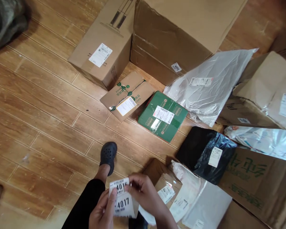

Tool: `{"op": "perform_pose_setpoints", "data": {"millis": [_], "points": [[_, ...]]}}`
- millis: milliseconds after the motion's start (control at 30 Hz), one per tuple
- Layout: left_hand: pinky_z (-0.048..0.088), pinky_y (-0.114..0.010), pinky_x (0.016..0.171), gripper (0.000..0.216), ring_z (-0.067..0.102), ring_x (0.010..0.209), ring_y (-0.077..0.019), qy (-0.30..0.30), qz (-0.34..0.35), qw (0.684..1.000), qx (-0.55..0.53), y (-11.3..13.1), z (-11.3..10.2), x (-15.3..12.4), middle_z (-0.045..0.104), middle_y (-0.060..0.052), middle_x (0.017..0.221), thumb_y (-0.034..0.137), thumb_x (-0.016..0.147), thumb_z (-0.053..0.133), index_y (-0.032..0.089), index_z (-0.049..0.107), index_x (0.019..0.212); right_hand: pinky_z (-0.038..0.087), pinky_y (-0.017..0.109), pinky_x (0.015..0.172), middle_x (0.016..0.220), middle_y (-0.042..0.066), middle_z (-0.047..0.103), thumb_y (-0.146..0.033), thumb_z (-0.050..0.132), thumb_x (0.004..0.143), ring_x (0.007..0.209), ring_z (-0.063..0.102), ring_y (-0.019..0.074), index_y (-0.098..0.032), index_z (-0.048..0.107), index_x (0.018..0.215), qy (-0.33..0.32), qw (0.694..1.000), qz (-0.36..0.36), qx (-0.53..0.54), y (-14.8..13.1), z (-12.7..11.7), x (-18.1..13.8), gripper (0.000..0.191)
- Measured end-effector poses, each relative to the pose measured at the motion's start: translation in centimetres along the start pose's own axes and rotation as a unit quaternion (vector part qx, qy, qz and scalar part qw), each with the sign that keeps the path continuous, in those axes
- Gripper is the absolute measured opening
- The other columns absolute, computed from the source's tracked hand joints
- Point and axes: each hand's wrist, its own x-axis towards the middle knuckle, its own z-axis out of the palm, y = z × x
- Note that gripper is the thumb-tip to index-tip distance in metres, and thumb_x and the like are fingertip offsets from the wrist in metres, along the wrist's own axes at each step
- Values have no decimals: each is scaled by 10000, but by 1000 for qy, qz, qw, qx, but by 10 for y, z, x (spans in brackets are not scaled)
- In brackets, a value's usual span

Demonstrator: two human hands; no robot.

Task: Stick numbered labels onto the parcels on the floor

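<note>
My left hand (103,210) and my right hand (143,192) together hold a strip of white number stickers (122,198) at the bottom middle of the head view. The stickers read 4016 and 4017. My right fingers pinch the top sticker's upper edge, and my left thumb rests on the strip's left side. Just right of my hands, a small brown taped box (165,183) with a white label and a white poly mailer (200,200) lie on the wooden floor. My leg and a black clog (108,156) show in front of my hands.
Parcels lie on the floor: a green box (162,116), a flat brown box (127,95), a black bag (206,152), a clear plastic mailer (209,82), and large cartons (176,31) at the back and right. Bare wooden floor (38,111) spreads to the left.
</note>
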Motion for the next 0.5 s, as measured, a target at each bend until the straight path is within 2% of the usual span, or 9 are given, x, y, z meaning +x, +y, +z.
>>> {"op": "perform_pose_setpoints", "data": {"millis": [100, 200, 300, 400, 500], "points": [[527, -221, 587, 459, 672, 822, -273, -28, -34, 999, -12, 8, -3, 0, 733, -51, 731, 465, 489, 835, 132, 745, 791, 355, 230, 573, 721, 2, 572, -453, 681, 746, 619, 464, 92, -162, 667, 983, 9, 997, 6, 79, 5, 4, 9, 375], [520, -214, 602, 436, 668, 818, -252, -52, -44, 996, -49, 9, -4, 2, 731, -49, 733, 458, 568, 806, 123, 741, 839, 359, 229, 557, 677, 0, 579, -472, 702, 716, 585, 475, 87, -149, 673, 935, 8, 991, 27, 132, 8, 10, 19, 392], [513, -199, 591, 490, 669, 817, -222, -57, -51, 993, -84, 9, -3, 4, 736, -44, 782, 484, 643, 759, 133, 707, 980, 360, 225, 546, 664, -8, 580, -473, 712, 704, 570, 479, 82, -155, 665, 930, 19, 989, 36, 140, 6, 15, 24, 394], [511, -189, 583, 562, 675, 803, -204, -44, -45, 994, -89, 12, -2, 4, 738, -44, 811, 498, 663, 744, 137, 660, 1087, 362, 224, 540, 699, -10, 581, -486, 711, 698, 578, 482, 80, -171, 657, 995, 28, 989, 34, 138, 3, 16, 27, 436], [515, -192, 576, 613, 679, 786, -205, -39, -46, 994, -88, 17, -1, 5, 737, -50, 803, 513, 650, 748, 124, 641, 1112, 330, 220, 500, 672, -16, 555, -533, 667, 722, 540, 439, 69, -171, 672, 967, 42, 991, 40, 121, 1, 15, 30, 438]]}}
